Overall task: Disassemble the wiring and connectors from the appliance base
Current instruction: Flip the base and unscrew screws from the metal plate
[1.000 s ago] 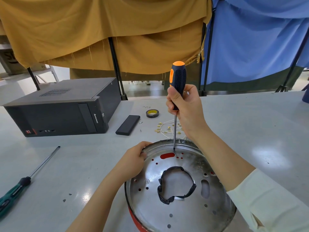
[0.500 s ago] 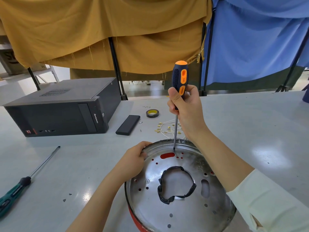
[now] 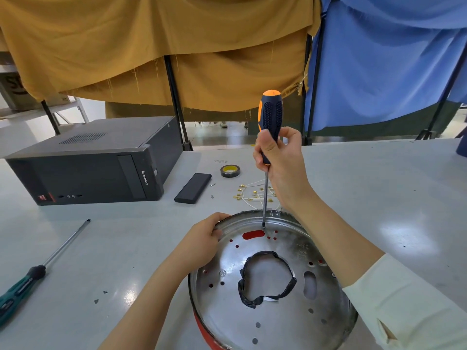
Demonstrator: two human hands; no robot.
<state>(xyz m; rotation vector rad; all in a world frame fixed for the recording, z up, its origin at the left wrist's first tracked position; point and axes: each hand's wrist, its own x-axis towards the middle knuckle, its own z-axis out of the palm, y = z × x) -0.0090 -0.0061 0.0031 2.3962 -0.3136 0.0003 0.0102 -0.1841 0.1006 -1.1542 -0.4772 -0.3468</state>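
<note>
A: Where is the appliance base (image 3: 273,299)?

B: At six o'clock on the grey table (image 3: 379,198), a round metal pan with punched holes, a red rim at its near edge and a ring of black tape (image 3: 265,279) round the middle opening.

A: And the hands?

B: The left hand (image 3: 204,243) curls its fingers over the pan's rim at about ten o'clock of the pan. The right hand (image 3: 280,160) is wrapped tight round the lower handle of an orange-and-black screwdriver (image 3: 269,117), held upright, its tip touching the pan near the far rim, at twelve o'clock of the pan.

A: The wiring?

B: White wires with brass connectors (image 3: 252,194) lie on the table just beyond the pan, behind the shaft.

A: Anything else?

B: A tape roll (image 3: 230,171) further on at twelve, a flat black case (image 3: 193,188) at eleven, a black computer tower (image 3: 96,162) at ten, and a green-handled screwdriver (image 3: 38,271) at eight.
</note>
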